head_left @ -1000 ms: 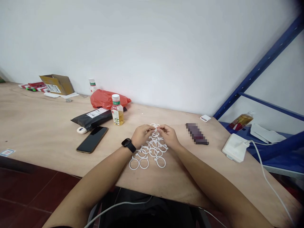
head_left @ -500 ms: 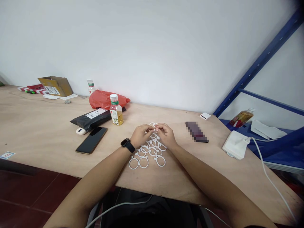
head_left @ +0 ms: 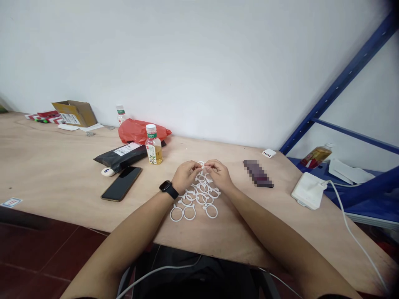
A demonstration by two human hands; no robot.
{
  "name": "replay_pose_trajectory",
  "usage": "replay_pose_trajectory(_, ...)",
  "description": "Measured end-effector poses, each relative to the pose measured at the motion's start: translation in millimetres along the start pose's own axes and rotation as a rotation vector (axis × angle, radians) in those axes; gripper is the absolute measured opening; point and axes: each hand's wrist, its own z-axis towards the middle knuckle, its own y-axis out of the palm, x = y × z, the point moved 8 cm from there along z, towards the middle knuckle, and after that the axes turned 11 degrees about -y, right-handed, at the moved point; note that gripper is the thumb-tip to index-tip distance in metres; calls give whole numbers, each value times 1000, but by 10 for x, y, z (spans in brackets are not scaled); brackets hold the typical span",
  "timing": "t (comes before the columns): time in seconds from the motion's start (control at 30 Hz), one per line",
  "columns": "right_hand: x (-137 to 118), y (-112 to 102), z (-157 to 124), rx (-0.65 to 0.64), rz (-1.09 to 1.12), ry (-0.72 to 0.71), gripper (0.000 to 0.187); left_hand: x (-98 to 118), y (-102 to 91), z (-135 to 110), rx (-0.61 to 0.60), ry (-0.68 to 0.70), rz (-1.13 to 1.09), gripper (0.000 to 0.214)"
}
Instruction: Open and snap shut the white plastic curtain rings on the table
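Bottle (head_left: 158, 156): green neck label (head_left: 151, 136), lettering unreadable; hands (head_left: 186, 176) pinching white rings (head_left: 202, 187).

Wooden table (head_left: 199, 236) beneath white rings (head_left: 202, 192); black phone (head_left: 121, 184); black parcel (head_left: 123, 158)

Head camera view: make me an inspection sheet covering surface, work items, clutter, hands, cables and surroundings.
Surface: light wooden table, sticker near its left front edge.
Work items: white rings with small tabs, mostly overlapping, between the forearms.
Clutter: dark phone, bottle, black parcel, red bag and cardboard box toward the left; pixelated item toward the right.
Hands: left hand and right hand close together at the rings' far end; grip unclear.
Cables: white cable from the white block along the table's right side; another cable below the near edge.
Surroundings: pale wall behind, blue rack at right, dark red floor.
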Motion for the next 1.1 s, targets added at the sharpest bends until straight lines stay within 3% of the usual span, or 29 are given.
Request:
replay_pose_trajectory(0.1, 263, -126, 54, -28, -149, 59, 20, 60, 21, -8, -60, 91, 96, 16)
replay_pose_trajectory(0.23, 590, -94, 48, -240, -375, 69, 24, 34, 174, -52, -226, 123, 197, 19)
replay_pose_trajectory(0.33, 760, -16, -34, -372, -491, 133, 26, -29, 228, -60, -248, 87, 242, 20)
replay_pose_trajectory(0.43, 810, 17, -92, -415, -545, 176, 16, -77, 231, -52, -232, 59, 244, 20)
replay_pose_trajectory(0.5, 816, -8, -105, -403, -569, 198, 10, -100, 226, -47, -221, 51, 243, 19)
replay_pose_trajectory(0.7, 771, -95, -95, -314, -560, 188, 14, -160, 198, -32, -181, 11, 257, 19)
replay_pose_trajectory(0.8, 790, -53, -111, -346, -578, 193, 24, -159, 205, -34, -185, 11, 257, 19)
replay_pose_trajectory(0.9, 811, -26, -120, -372, -597, 218, 14, -145, 219, -41, -191, 25, 254, 20)
replay_pose_trajectory(1.1, 415, -136, -14, -146, -544, 59, 13, -133, 126, -19, -86, 7, 235, 21)
